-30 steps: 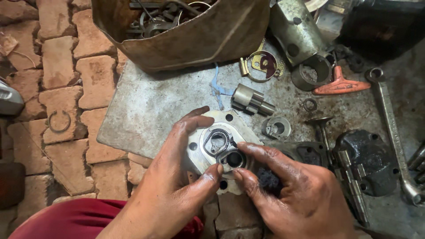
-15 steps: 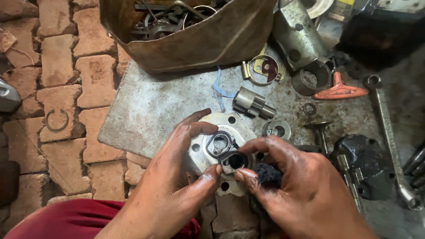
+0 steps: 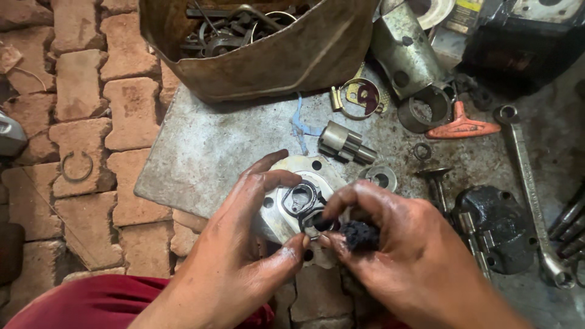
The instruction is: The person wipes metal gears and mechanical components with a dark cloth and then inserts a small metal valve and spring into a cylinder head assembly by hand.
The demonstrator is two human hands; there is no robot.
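My left hand (image 3: 244,244) grips a round silver metal housing plate (image 3: 280,210) with bolt holes and a dark oval opening in its middle. The thumb and fingers wrap its left edge. My right hand (image 3: 396,256) holds a small black greasy lump (image 3: 359,234) in its fingers, and its fingertips press on a small dark ring (image 3: 314,220) at the centre of the plate. Both hands are smeared with grease and meet thumb to thumb over the plate.
A worn leather bag (image 3: 292,55) full of metal parts stands at the back of a grey metal sheet (image 3: 207,152). A stepped steel shaft piece (image 3: 344,143), a washer (image 3: 381,178), an orange-handled tool (image 3: 463,127), a long spanner (image 3: 530,189) and a black casting (image 3: 496,225) lie to the right. Brick paving (image 3: 79,122) lies to the left.
The right hand's fingers have curled further over the plate's centre, with the black lump now more exposed between them. The left hand and plate have stayed almost still.
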